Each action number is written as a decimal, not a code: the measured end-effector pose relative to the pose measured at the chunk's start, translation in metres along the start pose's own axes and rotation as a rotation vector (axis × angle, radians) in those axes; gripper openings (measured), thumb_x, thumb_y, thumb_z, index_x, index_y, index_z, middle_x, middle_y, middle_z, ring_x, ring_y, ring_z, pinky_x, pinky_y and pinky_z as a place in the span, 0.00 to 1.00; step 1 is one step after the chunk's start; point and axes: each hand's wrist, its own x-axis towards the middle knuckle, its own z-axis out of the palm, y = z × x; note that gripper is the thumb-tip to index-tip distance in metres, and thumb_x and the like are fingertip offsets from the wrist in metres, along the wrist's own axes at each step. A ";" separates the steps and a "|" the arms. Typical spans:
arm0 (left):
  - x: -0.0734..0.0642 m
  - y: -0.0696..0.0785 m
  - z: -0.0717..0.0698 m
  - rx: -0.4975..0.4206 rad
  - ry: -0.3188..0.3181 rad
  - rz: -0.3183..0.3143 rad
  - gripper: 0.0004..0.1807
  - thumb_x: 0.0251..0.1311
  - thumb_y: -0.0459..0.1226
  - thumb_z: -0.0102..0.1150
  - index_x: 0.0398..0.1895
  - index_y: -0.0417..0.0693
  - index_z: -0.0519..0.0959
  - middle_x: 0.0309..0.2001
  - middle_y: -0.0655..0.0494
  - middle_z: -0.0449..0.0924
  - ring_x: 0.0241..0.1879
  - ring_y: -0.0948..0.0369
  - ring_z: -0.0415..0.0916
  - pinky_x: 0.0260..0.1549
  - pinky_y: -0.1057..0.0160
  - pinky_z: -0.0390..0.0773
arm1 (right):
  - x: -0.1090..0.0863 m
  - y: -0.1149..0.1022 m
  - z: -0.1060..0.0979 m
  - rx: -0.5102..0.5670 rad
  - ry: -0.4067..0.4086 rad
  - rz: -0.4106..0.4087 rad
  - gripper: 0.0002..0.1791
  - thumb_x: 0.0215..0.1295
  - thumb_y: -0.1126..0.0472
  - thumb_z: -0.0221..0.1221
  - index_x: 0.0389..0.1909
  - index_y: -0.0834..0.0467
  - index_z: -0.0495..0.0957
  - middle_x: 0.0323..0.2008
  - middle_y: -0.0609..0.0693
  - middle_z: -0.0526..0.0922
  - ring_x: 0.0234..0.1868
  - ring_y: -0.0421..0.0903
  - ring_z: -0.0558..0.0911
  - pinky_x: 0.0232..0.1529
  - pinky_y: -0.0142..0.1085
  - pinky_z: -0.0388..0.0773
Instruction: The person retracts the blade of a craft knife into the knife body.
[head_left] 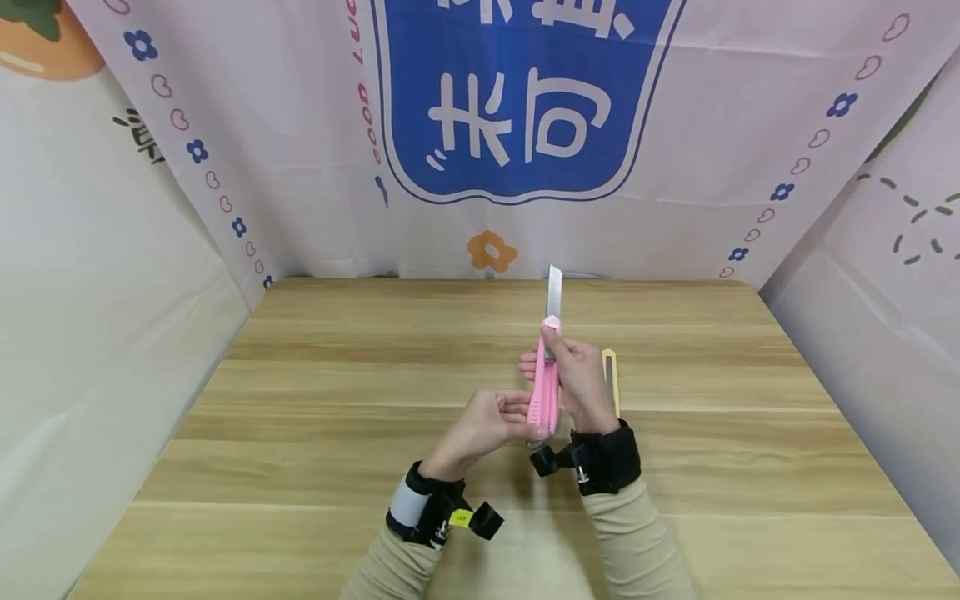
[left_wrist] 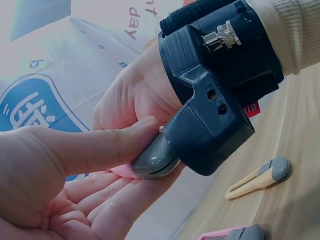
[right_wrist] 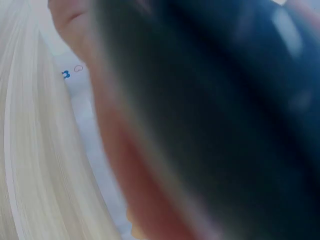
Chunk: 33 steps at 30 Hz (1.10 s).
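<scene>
A pink utility knife [head_left: 551,358] is held up over the table in the head view, its long metal blade [head_left: 554,292] out and pointing away from me. My right hand [head_left: 583,379] grips its body, thumb along the upper part near the slider. At the near end, my left hand [head_left: 480,427] pinches the knife between thumb and fingers. The left wrist view shows that thumb on the rounded grey end cap [left_wrist: 156,159], with the fingers beneath. In the right wrist view a dark blurred shape hides most of the right hand [right_wrist: 120,145].
A yellow utility knife [left_wrist: 257,177] with a grey end lies on the wooden table [head_left: 300,467], right of the right hand. Another pink-and-grey knife [left_wrist: 235,233] lies nearby on the tabletop. A printed cloth [head_left: 315,208] hangs behind the table's far edge.
</scene>
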 end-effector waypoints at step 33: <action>0.008 0.003 -0.010 -0.231 0.180 0.026 0.26 0.57 0.26 0.61 0.61 0.35 0.72 0.55 0.35 0.79 0.45 0.61 0.85 0.45 0.68 0.85 | 0.034 -0.024 0.026 -0.094 -0.057 0.182 0.22 0.71 0.53 0.54 0.46 0.72 0.73 0.19 0.50 0.86 0.23 0.42 0.87 0.37 0.36 0.87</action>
